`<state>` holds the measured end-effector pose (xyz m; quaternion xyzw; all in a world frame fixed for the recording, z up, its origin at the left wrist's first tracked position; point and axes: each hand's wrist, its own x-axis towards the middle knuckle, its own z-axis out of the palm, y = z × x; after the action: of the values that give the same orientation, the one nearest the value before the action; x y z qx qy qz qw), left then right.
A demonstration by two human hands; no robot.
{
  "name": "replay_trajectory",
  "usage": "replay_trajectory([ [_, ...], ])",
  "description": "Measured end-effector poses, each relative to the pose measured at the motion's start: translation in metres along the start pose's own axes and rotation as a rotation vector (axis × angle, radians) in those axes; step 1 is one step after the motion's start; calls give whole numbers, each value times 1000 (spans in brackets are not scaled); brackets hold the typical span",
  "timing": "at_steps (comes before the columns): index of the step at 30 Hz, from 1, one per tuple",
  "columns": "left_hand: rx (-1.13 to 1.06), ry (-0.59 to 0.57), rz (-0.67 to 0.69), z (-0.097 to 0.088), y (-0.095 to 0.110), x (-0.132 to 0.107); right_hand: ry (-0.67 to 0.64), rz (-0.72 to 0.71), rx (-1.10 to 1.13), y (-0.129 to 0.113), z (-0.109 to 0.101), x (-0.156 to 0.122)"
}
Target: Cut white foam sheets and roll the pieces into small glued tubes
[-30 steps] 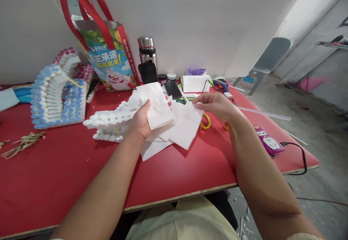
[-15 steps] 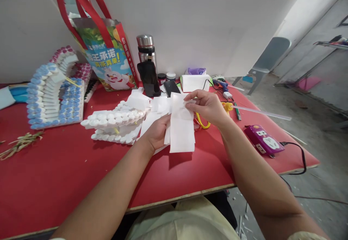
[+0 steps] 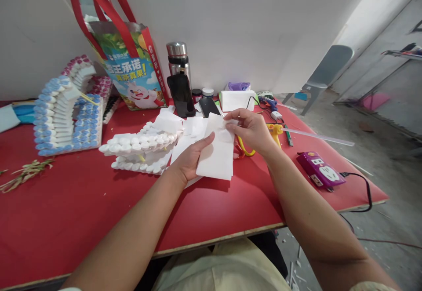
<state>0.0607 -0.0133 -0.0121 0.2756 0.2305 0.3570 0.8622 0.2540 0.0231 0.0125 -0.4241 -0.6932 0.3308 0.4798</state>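
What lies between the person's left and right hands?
White paper sheets, gripped by the left hand, with the right hand pinching near their upper right corner; the head view shows this.

- With the left hand (image 3: 191,161), we are now laying the thumb across the white papers (image 3: 216,154).
- With the right hand (image 3: 250,130), we are no longer holding one aside.

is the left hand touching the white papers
Touching. The head view shows it: the left hand holds the white papers by their left side, its thumb lying over the top sheet.
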Motion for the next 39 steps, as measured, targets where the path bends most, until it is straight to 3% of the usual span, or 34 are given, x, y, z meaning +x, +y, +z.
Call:
replay_trajectory([
  [4, 48, 32, 33, -2, -1, 1, -6, 1, -2, -1, 1, 0],
  [7, 28, 23, 41, -3, 7, 0, 62, -35, 37, -1, 1, 2],
  [10, -39, 20, 176, -4, 23, -6, 152, -62, 65, 5, 1, 5],
  [12, -84, 53, 367, -6, 34, -11, 151, -68, 36, 12, 2, 7],
  [14, -96, 91, 457, -8, 42, -15, 112, -89, -34, 19, 4, 7],
  [18, -87, 95, 511, -12, 46, -17, 24, -144, -205, 18, 3, 5],
  [21, -87, 99, 522, -12, 45, -17, -152, -234, -267, 10, 4, -1],
  [23, -89, 114, 535, -10, 44, -17, -275, -264, -321, 6, 11, -5],
  [25, -88, 131, 549, -8, 44, -17, -315, -247, -444, 4, 25, -10],
  [28, -80, 152, 551, -7, 45, -17, -239, -199, -718, 5, 49, -15],
  [31, -70, 161, 546, -8, 45, -16, -174, -135, -845, 10, 61, -14],
  [35, -58, 171, 562, -10, 45, -16, -58, -88, -726, 20, 45, -7],
  [39, 10, 193, 526, -9, 42, -14, 226, -140, -557, 24, 14, 2],
])
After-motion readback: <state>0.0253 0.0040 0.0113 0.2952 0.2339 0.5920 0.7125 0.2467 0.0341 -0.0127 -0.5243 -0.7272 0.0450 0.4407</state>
